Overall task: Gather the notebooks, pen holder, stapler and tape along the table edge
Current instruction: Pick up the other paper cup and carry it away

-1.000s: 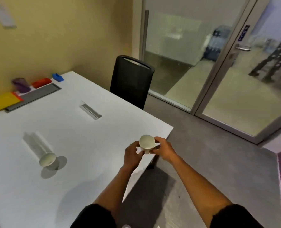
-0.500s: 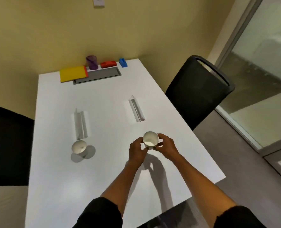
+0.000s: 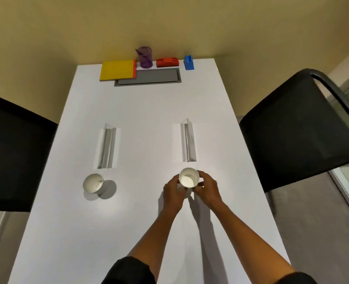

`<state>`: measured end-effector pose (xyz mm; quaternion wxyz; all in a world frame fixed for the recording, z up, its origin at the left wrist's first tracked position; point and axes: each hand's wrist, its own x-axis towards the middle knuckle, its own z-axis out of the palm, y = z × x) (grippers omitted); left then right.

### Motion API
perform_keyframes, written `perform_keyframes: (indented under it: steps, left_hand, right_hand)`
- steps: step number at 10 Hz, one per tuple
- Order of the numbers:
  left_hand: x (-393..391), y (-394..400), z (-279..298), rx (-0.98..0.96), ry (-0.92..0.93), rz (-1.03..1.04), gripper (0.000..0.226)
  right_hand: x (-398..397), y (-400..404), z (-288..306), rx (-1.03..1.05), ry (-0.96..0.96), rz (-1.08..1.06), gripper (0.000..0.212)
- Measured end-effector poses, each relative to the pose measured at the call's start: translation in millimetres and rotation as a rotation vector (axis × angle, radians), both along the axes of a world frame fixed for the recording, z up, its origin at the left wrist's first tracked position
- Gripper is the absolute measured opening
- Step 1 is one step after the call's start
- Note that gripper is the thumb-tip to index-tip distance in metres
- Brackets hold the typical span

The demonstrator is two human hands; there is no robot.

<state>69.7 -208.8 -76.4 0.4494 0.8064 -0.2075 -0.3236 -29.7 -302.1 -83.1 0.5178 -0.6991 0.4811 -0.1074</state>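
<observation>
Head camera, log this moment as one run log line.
left hand: holds paper cup | right hand: same cup | second cup: on table | notebooks, pen holder, stapler, tape: along far edge

Along the tabletop's [image 3: 149, 111] far edge, left to right: notebooks [image 3: 118, 69], pen holder [image 3: 145, 57], stapler [image 3: 167, 62], tape [image 3: 189, 62]. Two cups [image 3: 93, 183] sit nearer, side by side.

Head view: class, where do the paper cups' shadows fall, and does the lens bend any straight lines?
Head view: the standing cup casts its shadow rightward; the held cup and both hands shade the table below them; the table's edges splay from wide-angle distortion.
</observation>
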Motion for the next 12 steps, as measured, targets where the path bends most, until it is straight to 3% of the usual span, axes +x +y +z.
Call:
perform_keyframes:
  steps: [6,7,9,12]
  left_hand:
    - [10,-35,-33,0.081,-0.074,-0.090,0.043]
    - [10,-31,-34,0.073,-0.100,-0.121,0.048]
    - [17,-7,-32,0.204,-0.058,-0.102,0.070]
    - [4,52,3,0.141,-0.307,-0.168,0.058]
  right_hand:
    - [15,-39,-38,-0.031,-0.022,0.024,0.049]
    - [15,-35,-40,-0.054,-0.054,0.032,0.056]
    - [3,-13,-42,-0.049,0.077,0.009,0.088]
    - [-17,34,-10,-0.229,0.172,0.026,0.079]
